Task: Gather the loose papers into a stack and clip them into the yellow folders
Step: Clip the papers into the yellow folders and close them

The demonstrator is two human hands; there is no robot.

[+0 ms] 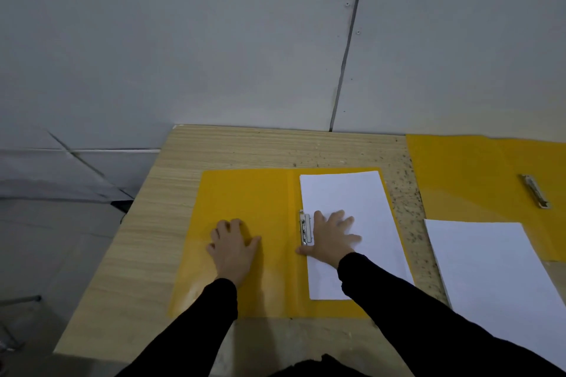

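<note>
An open yellow folder (pixel 260 199) lies flat in the middle of the wooden table. A white paper stack (pixel 352 196) sits on its right half, beside the metal clip (pixel 305 228) at the spine. My left hand (pixel 232 246) presses flat on the folder's left flap with fingers spread. My right hand (pixel 332 237) rests flat on the paper, thumb near the lower end of the clip. A second open yellow folder (pixel 468 174) with its own metal clip (pixel 536 191) lies at the far right. Another white paper stack (pixel 496 272) overlaps its near edge.
The wooden table (pixel 245 144) stands against a grey panelled wall (pixel 214 40). Its left edge drops off to a grey floor (pixel 46 239). Bare wood shows between the two folders and along the table's back and left side.
</note>
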